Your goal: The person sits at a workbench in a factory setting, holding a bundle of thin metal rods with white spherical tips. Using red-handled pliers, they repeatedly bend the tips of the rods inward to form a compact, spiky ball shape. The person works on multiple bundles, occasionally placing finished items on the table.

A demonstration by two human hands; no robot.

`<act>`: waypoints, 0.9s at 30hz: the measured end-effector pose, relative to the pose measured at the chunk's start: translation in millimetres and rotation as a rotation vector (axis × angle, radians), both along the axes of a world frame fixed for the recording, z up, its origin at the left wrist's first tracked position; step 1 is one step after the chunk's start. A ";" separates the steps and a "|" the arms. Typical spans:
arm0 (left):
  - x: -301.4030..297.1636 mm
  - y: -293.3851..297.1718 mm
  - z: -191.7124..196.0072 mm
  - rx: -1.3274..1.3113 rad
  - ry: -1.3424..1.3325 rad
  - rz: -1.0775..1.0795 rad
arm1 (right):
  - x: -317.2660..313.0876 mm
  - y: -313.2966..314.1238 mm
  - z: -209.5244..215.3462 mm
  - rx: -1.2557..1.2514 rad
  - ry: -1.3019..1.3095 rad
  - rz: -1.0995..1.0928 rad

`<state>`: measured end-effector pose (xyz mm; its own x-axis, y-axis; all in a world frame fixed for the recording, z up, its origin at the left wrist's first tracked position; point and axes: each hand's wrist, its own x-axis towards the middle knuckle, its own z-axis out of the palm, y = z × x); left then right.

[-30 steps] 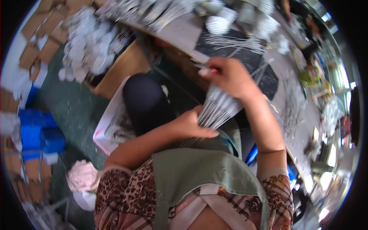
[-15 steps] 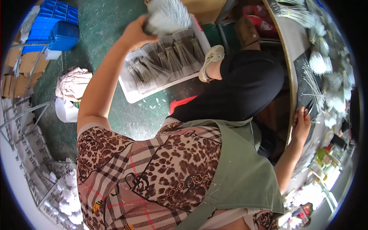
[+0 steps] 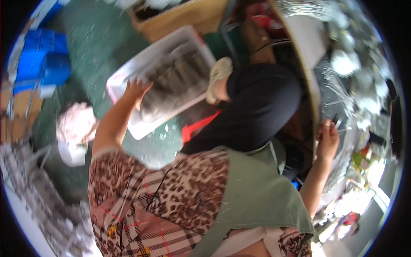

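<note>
Down on the green floor [image 3: 92, 38], left of centre: a shallow white plastic tray [image 3: 128, 73], tilted in the frame, packed with rows of thin grey wire stems [image 3: 180, 77] lying flat and side by side; motion blur softens the detail, so possibly bundles rather than loose pieces. Left hand [image 3: 136, 91] stretched out over the tray's near-left part, fingers spread open, palm down, touching or just above the stems, gripping nothing. Right hand [image 3: 327, 139] far off to the right at the edge of a curved worktable [image 3: 306, 77], fingers curled shut on a small dark object, too small to identify. Stems judged light, springy and slippery as a loose sheaf, prone to fanning apart; best gathered round the middle of a bunch with a full closed grip rather than pinched at the ends. Tray judged light and a little flexible; best lifted by its rim. On the worktable: more loose silvery wires [image 3: 338, 92] and pale fluffy white tufts [image 3: 344, 64]. Beyond the tray, a cardboard box [image 3: 192, 17]; far left, blue crates [image 3: 43, 64]; near left, a pale pink bundle [image 3: 77, 124]. Between tray and table, a bent knee in black [image 3: 257, 103] and a cream shoe [image 3: 219, 77].
</note>
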<state>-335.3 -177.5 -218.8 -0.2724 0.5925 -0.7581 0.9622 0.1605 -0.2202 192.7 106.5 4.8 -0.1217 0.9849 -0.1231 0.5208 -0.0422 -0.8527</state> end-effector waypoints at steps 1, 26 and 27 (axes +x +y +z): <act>10.8 25.3 19.7 0.051 -0.051 0.106 | -4.2 0.3 4.9 -0.014 -0.037 0.003; 162.1 507.0 254.2 0.750 -0.283 -0.032 | -29.5 14.3 -0.8 0.518 -0.141 0.082; 165.0 508.3 256.8 0.732 -0.273 0.001 | -28.5 14.8 -1.0 0.516 -0.130 0.081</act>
<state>-170.3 330.8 38.0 -0.1334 0.9674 -0.2151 0.9667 0.1748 0.1867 164.3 121.3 3.8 -0.2157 0.9096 0.3551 0.6080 0.4097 -0.6801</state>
